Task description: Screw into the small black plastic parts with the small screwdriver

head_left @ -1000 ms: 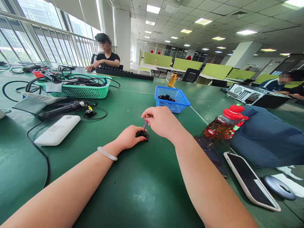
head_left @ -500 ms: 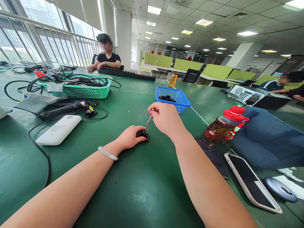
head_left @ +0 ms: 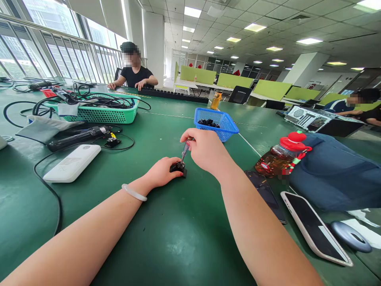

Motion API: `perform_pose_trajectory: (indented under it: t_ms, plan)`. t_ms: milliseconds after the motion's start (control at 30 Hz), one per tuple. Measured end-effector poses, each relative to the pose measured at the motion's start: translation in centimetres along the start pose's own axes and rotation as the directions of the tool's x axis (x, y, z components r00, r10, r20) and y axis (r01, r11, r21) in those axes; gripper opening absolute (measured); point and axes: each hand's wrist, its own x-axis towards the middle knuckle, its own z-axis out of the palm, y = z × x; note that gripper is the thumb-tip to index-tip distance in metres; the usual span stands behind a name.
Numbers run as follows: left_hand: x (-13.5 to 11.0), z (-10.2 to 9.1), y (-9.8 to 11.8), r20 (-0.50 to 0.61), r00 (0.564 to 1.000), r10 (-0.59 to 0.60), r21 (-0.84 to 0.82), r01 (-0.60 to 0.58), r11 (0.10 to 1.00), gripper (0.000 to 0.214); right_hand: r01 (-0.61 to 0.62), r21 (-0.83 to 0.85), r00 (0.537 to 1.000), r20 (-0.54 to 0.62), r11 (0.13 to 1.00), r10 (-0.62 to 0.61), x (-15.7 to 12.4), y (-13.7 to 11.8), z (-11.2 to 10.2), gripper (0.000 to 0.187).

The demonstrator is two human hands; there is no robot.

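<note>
On the green table, my left hand (head_left: 162, 171) grips a small black part (head_left: 177, 169) between thumb and fingers and holds it down; its exact kind is too small to make out. My right hand (head_left: 205, 151) is closed around the handle of a screwdriver (head_left: 185, 152) with a clear shaft-side grip. The tool slants down and its tip meets the top of the black part. Just beyond my right hand stands a blue basket (head_left: 229, 126) with several black pieces (head_left: 209, 123) inside.
Left are a white power bank (head_left: 73, 163), a black cable, and a green basket (head_left: 104, 116) of cables. To the right lie a dark phone (head_left: 266, 194), a pale-cased phone (head_left: 315, 228), a red-lidded bottle (head_left: 275, 159) and a blue bag (head_left: 330, 174). A person (head_left: 135, 73) sits across the table.
My right hand's fingers have turned slightly on the screwdriver handle, the index finger reaching further left. My left hand and the black part stay put. The person opposite has shifted a hand rightward.
</note>
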Motion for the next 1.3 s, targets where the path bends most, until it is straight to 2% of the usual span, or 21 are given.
perform_pose_trajectory:
  t_ms: [200,367,567,800,1067,1200,1300]
  plan:
    - [-0.1,0.1,-0.2,-0.024,0.999,0.037,0.0,-0.037,0.999,0.045,0.016,0.05,1.0,-0.012,0.999,-0.015,0.0,0.0,0.2,0.032]
    - [-0.1,0.0,0.0,-0.101,0.993,0.053,-0.014,-0.055,0.998,0.037,0.009,0.011,0.991,-0.133,1.0,-0.008,0.0,-0.2,0.0,0.021]
    - [0.0,0.0,-0.2,-0.192,0.981,0.025,-0.002,-0.026,1.0,0.037,0.01,0.062,0.977,-0.214,0.998,0.004,0.0,-0.2,0.0,0.018]
    - [0.0,0.1,-0.3,-0.256,0.966,0.036,0.005,-0.036,0.999,0.039,0.014,0.098,0.973,-0.23,0.995,0.009,0.0,-0.4,0.1,0.022]
    - [0.0,0.0,-0.3,-0.299,0.954,-0.033,0.039,0.046,0.998,0.037,0.038,0.099,0.98,-0.2,0.994,-0.018,-0.1,-0.5,0.3,0.029]
    - [0.0,0.0,-0.3,-0.31,0.95,-0.043,0.058,0.064,0.996,0.038,0.07,0.087,0.974,-0.222,0.994,-0.049,-0.2,-0.8,0.2,0.031]
    - [0.1,-0.1,-0.7,-0.291,0.951,-0.102,0.052,0.122,0.991,0.037,0.087,0.067,0.965,-0.252,0.994,-0.068,-0.4,-1.0,-0.3,0.033]
